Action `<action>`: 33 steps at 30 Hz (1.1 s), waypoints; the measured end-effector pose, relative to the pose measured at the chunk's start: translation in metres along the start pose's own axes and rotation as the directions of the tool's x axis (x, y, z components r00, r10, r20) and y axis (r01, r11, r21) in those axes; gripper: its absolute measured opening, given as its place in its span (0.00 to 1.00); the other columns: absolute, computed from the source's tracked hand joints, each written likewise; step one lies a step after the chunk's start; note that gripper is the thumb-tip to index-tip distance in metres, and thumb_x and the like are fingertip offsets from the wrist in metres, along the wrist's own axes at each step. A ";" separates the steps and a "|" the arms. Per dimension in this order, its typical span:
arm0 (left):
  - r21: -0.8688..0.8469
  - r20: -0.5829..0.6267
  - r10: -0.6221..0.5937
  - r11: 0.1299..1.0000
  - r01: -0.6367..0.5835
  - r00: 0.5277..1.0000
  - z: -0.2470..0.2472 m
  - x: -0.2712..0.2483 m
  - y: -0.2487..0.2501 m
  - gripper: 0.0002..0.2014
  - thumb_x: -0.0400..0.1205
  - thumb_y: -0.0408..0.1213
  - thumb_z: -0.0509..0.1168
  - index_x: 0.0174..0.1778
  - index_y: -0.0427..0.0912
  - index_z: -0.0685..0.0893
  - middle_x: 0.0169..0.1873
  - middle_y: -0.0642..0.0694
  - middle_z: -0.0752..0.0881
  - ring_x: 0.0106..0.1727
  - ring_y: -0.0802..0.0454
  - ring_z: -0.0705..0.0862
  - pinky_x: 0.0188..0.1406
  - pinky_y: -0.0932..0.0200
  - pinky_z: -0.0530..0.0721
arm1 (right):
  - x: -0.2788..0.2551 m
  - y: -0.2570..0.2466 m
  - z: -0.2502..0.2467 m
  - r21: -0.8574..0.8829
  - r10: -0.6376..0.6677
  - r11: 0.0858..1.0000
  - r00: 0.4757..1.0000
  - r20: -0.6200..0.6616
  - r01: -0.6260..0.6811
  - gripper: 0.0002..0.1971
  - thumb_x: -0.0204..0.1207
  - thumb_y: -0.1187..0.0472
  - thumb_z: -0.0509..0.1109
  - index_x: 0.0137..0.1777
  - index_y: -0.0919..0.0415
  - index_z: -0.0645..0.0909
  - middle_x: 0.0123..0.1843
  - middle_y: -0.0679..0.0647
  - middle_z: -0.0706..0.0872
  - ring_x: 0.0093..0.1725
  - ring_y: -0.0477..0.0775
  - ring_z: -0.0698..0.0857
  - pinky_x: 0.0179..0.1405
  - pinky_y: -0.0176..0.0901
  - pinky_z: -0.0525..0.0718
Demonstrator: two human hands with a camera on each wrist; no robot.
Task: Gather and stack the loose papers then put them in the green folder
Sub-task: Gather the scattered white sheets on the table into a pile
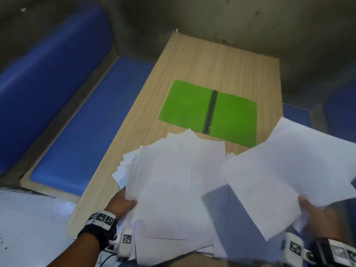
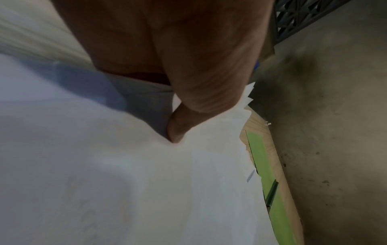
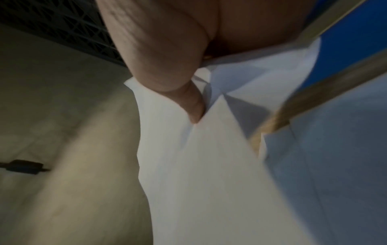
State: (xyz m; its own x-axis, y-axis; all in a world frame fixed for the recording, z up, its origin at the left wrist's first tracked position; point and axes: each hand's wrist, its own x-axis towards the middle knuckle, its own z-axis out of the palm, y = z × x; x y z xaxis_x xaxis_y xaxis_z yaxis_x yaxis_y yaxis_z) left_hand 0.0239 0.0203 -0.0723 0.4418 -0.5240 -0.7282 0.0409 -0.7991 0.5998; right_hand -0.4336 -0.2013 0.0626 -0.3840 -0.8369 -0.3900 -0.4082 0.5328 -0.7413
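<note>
Left hand pinches the near-left edge of a fanned sheaf of white papers on the near end of the wooden table, thumb on top; right hand pinches a smaller lifted batch of sheets by its near corner, raised and tilted beside the sheaf. The green folder lies open and flat beyond both. The paper looks light, limp and slick sheet on sheet, likely to sag, slide or crease from a corner pinch, so better taken along opposite long edges and tapped square.
</note>
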 end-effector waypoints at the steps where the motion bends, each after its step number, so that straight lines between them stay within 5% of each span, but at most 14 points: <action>1: -0.021 0.007 -0.009 1.000 0.009 1.000 -0.001 0.002 -0.004 0.24 0.71 0.32 0.68 0.63 0.53 0.83 0.50 0.47 0.92 0.52 0.44 0.89 0.55 0.47 0.87 | -0.005 -0.001 0.006 0.029 0.032 0.999 0.996 0.081 -0.034 0.14 0.77 0.58 0.71 0.51 0.72 0.80 0.29 0.53 0.91 0.48 0.64 0.82 0.44 0.50 0.80; 2: -0.064 0.014 -0.023 0.998 0.023 1.000 -0.001 0.004 -0.008 0.24 0.70 0.33 0.68 0.63 0.52 0.83 0.51 0.47 0.92 0.53 0.43 0.89 0.57 0.43 0.87 | -0.009 0.006 0.016 0.050 0.097 0.993 0.979 0.178 -0.107 0.14 0.76 0.59 0.72 0.54 0.70 0.80 0.25 0.49 0.90 0.51 0.66 0.84 0.47 0.53 0.82; 4: -0.193 0.007 -0.045 0.980 0.046 0.999 0.001 0.006 -0.016 0.24 0.70 0.31 0.68 0.63 0.53 0.85 0.52 0.46 0.93 0.57 0.40 0.89 0.62 0.37 0.85 | -0.016 0.032 0.045 0.000 0.227 0.970 0.912 0.340 -0.242 0.25 0.68 0.59 0.79 0.61 0.72 0.79 0.38 0.57 0.93 0.58 0.72 0.85 0.57 0.62 0.83; 5: -0.255 -0.009 -0.042 0.966 0.038 0.999 0.002 0.006 -0.018 0.25 0.70 0.30 0.69 0.63 0.52 0.84 0.54 0.46 0.93 0.59 0.39 0.89 0.63 0.35 0.84 | -0.021 0.051 0.059 -0.023 0.282 0.954 0.870 0.404 -0.299 0.29 0.65 0.61 0.80 0.63 0.76 0.79 0.45 0.63 0.92 0.56 0.72 0.86 0.59 0.65 0.82; 7: -0.355 -0.041 -0.058 0.934 0.040 0.997 0.008 0.002 -0.017 0.26 0.74 0.26 0.70 0.69 0.47 0.81 0.58 0.41 0.91 0.62 0.35 0.87 0.65 0.32 0.82 | -0.040 0.081 0.085 -0.062 0.325 0.940 0.823 0.465 -0.336 0.22 0.68 0.69 0.78 0.59 0.82 0.80 0.42 0.68 0.91 0.47 0.68 0.88 0.56 0.62 0.84; 9: -0.449 -0.039 -0.097 0.891 0.069 0.995 0.016 -0.002 -0.017 0.21 0.80 0.20 0.66 0.68 0.39 0.80 0.57 0.34 0.89 0.59 0.31 0.87 0.62 0.31 0.83 | -0.058 0.105 0.104 -0.132 0.369 0.926 0.775 0.514 -0.354 0.25 0.62 0.62 0.83 0.57 0.76 0.83 0.39 0.65 0.92 0.46 0.67 0.89 0.52 0.63 0.87; 11: -0.494 -0.014 -0.115 0.864 0.093 0.993 0.026 -0.007 -0.018 0.17 0.82 0.17 0.63 0.63 0.37 0.82 0.53 0.32 0.89 0.54 0.31 0.88 0.53 0.36 0.87 | -0.070 0.115 0.118 -0.095 0.401 0.901 0.727 0.558 -0.424 0.34 0.55 0.53 0.86 0.58 0.73 0.82 0.49 0.69 0.91 0.51 0.71 0.90 0.52 0.69 0.87; 14: -0.511 0.059 -0.091 0.853 0.109 0.994 0.040 -0.016 -0.021 0.18 0.83 0.16 0.62 0.61 0.41 0.82 0.50 0.35 0.91 0.52 0.33 0.88 0.44 0.44 0.87 | -0.076 0.102 0.137 0.040 0.397 0.875 0.761 0.514 -0.483 0.29 0.72 0.58 0.77 0.67 0.75 0.76 0.61 0.70 0.86 0.60 0.71 0.86 0.60 0.69 0.83; 17: -0.454 0.098 -0.083 0.883 0.118 0.992 0.046 -0.022 -0.026 0.18 0.82 0.18 0.64 0.61 0.43 0.84 0.46 0.38 0.94 0.51 0.33 0.90 0.44 0.41 0.89 | -0.078 0.085 0.153 0.226 0.390 0.800 0.768 0.508 -0.555 0.27 0.78 0.66 0.70 0.75 0.74 0.70 0.76 0.61 0.74 0.71 0.62 0.77 0.77 0.56 0.68; 20: -0.362 0.132 -0.050 0.927 0.095 0.990 0.045 -0.024 -0.024 0.21 0.80 0.21 0.66 0.63 0.48 0.84 0.50 0.41 0.94 0.55 0.36 0.91 0.54 0.37 0.89 | -0.074 0.077 0.156 0.230 0.377 0.844 0.841 0.388 -0.484 0.22 0.72 0.67 0.77 0.65 0.76 0.79 0.61 0.62 0.85 0.54 0.59 0.83 0.64 0.49 0.74; 25: -0.305 0.113 -0.014 0.951 0.048 0.994 0.034 -0.023 -0.008 0.21 0.80 0.23 0.67 0.61 0.55 0.83 0.52 0.49 0.93 0.57 0.44 0.89 0.60 0.44 0.86 | -0.055 0.067 0.151 0.246 0.276 0.909 0.929 0.248 -0.335 0.10 0.66 0.64 0.82 0.40 0.65 0.83 0.51 0.63 0.88 0.47 0.60 0.86 0.58 0.51 0.80; 28: -0.300 0.102 -0.024 0.952 0.054 0.994 0.026 -0.015 -0.005 0.22 0.78 0.22 0.67 0.65 0.49 0.84 0.52 0.45 0.94 0.57 0.40 0.90 0.60 0.40 0.87 | -0.039 0.060 0.137 0.223 0.246 0.929 0.943 0.225 -0.296 0.18 0.57 0.58 0.86 0.42 0.64 0.83 0.52 0.62 0.88 0.50 0.60 0.85 0.61 0.51 0.79; 31: -0.275 0.076 -0.023 0.960 0.043 0.997 0.017 -0.004 -0.008 0.28 0.71 0.22 0.66 0.65 0.50 0.85 0.50 0.42 0.94 0.55 0.36 0.90 0.59 0.33 0.87 | -0.025 0.052 0.115 0.244 0.213 0.934 0.955 0.207 -0.262 0.33 0.59 0.60 0.85 0.61 0.77 0.79 0.60 0.66 0.85 0.56 0.62 0.83 0.60 0.49 0.77; 33: -0.224 0.045 -0.036 0.974 0.045 0.998 0.009 0.001 -0.008 0.30 0.66 0.25 0.65 0.63 0.53 0.85 0.47 0.42 0.94 0.52 0.36 0.91 0.55 0.33 0.88 | -0.019 0.035 0.098 0.217 0.141 0.958 0.966 0.216 -0.189 0.36 0.60 0.61 0.85 0.65 0.78 0.77 0.61 0.64 0.84 0.57 0.61 0.83 0.59 0.49 0.77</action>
State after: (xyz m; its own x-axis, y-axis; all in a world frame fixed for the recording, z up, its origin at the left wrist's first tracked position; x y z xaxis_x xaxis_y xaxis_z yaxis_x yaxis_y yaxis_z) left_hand 0.0155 0.0234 -0.0809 0.3995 -0.5072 -0.7636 0.2607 -0.7357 0.6251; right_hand -0.3592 -0.1795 -0.0099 -0.2495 -0.7605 -0.5996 -0.1388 0.6408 -0.7550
